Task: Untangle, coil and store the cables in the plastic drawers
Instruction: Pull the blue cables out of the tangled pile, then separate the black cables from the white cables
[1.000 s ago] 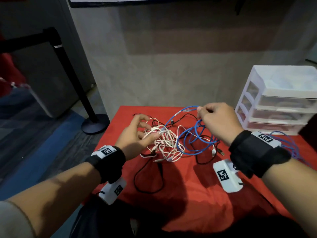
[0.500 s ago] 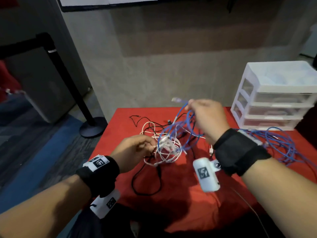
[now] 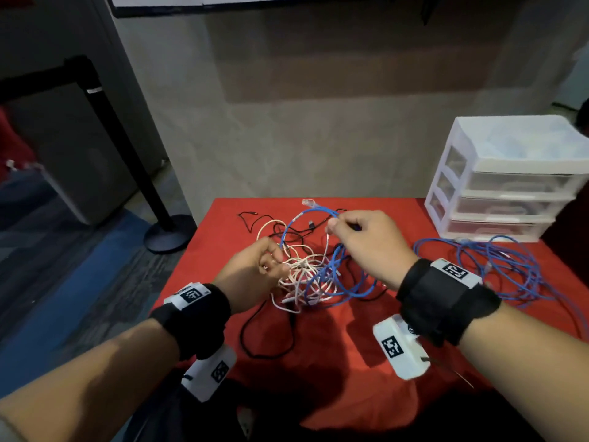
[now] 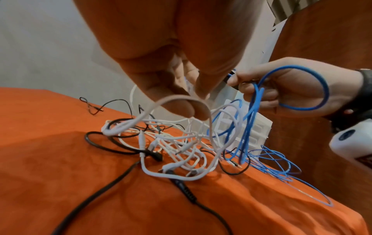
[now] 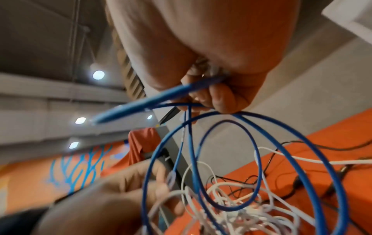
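On the red cloth: a knot of thin white cables (image 3: 302,275) lies mid-table, threaded by black leads (image 3: 264,330) and by loops of a blue round-jacketed network cable (image 3: 338,275)
Step in hand: I judge this to be the untangling stage, freeing the blue network cable from the white bundle; nothing here is coiled yet
Right hand: my right hand (image 3: 369,244) is raised above the knot, fingers curled round the blue cable close to its clear plug (image 3: 308,203), with two loops hanging from the fist in the right wrist view (image 5: 241,159)
Left hand: my left hand (image 3: 255,275) is at the left edge of the knot, fingertips (image 4: 181,108) pinching a strand of white cable and holding it up off the cloth
Second blue cable: a loose sprawl of blue cable (image 3: 497,269) lies to the right, near the drawers, apart from the knot
Drawers: the white-framed unit of three clear plastic drawers (image 3: 510,186) stands at the far right corner, all three pushed in; I cannot make out their contents
Next move, my judgement: draw the blue loops up and clear while the left hand pins the white strands down, feeding the plug end back through any loop that snags
Risk: pulling hard would likely tighten the white knot or drag the whole bundle along
After that: wind the freed blue length into a coil, then open a drawer, which needs one hand free
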